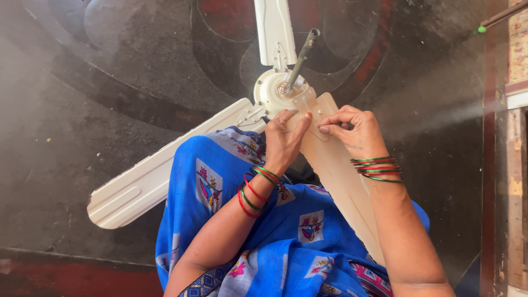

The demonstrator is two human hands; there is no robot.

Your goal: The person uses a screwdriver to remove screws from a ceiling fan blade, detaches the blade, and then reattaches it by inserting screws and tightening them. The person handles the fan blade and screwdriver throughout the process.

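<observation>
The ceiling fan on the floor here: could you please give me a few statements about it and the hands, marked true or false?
1. Both hands rest on the same cream blade near the fan's hub. True.
2. The left hand grips the metal rod. False: the rod stands free, untouched.
3. The fan shows three blades. True.
4. The right hand holds a screwdriver. False: no tool shows; its fingers are curled on the blade's bracket.
5. Both wrists are bare. False: both wear red and green bangles.
</observation>
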